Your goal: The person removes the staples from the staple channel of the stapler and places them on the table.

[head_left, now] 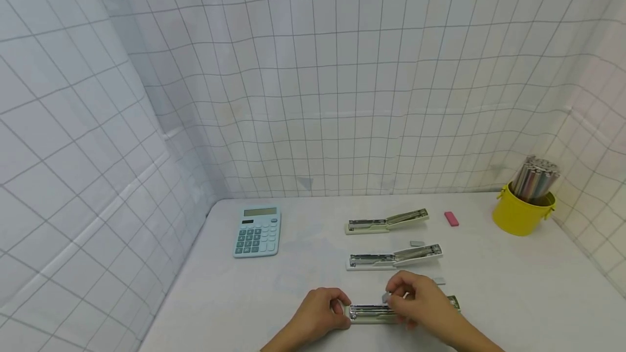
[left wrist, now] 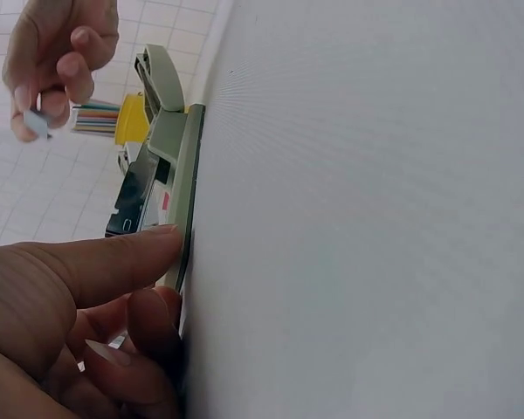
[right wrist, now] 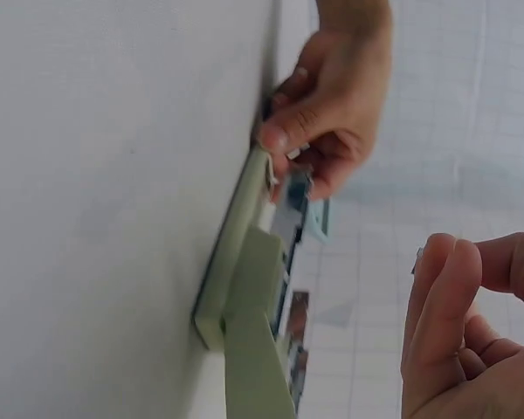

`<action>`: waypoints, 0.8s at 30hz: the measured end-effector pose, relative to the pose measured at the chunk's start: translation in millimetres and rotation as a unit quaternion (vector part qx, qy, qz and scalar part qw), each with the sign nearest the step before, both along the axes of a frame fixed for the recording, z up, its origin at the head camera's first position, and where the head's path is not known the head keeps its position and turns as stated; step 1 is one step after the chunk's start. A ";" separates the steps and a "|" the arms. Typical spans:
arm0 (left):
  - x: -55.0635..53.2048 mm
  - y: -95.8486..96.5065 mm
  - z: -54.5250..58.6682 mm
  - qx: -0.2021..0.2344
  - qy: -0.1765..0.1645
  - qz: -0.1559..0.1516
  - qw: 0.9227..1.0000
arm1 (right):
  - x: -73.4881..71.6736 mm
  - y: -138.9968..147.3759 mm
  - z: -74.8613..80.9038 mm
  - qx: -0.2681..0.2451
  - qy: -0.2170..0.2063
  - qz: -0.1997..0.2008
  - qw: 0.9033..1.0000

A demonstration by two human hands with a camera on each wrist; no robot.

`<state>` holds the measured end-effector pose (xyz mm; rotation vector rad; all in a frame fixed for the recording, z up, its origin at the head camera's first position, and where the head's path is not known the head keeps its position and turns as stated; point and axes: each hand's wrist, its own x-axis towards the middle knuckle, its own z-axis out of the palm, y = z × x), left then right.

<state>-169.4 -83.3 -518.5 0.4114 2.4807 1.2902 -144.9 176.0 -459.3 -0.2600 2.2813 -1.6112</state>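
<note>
A pale green stapler (head_left: 373, 319) lies nearest the front of the table with its top arm folded back and its metal magazine exposed. My left hand (head_left: 320, 311) pinches the base at its left end, thumb along the near side. Above the magazine, my right hand (head_left: 418, 300) holds a small grey strip of staples (head_left: 386, 297) between thumb and fingers. In the left wrist view the strip (left wrist: 37, 123) hangs in the air, apart from the stapler (left wrist: 185, 166). The right wrist view shows mostly the fingers, which hide nearly all of the strip.
Behind lie a white opened stapler (head_left: 371, 266) and a greenish one (head_left: 367, 230). Grey staple strips (head_left: 417, 243) lie near them. A pink eraser-like block (head_left: 451, 219) and a yellow bucket (head_left: 513, 219) of pencils (head_left: 535, 178) stand right; a blue calculator (head_left: 258, 232) lies left.
</note>
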 end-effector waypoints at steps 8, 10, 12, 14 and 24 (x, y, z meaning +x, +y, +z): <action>0.2 -1.6 0.9 -0.007 -0.004 -0.003 1.000 | 14.1 60.3 8.0 -0.024 -0.071 -0.032 0.997; 0.1 -2.7 1.1 -0.008 -0.005 -0.002 1.000 | 15.7 71.0 6.2 -0.017 -0.080 -0.036 0.996; 0.2 -3.6 0.9 -0.008 -0.005 -0.002 1.000 | 16.9 79.2 3.0 -0.013 -0.085 -0.034 0.996; 0.4 -4.0 0.8 -0.006 -0.008 -0.003 1.000 | 18.4 86.0 -0.9 -0.015 -0.092 -0.026 0.995; 1.1 -4.5 2.7 0.002 -0.001 -0.003 1.000 | 31.7 109.5 -32.7 -0.043 -0.125 0.054 0.990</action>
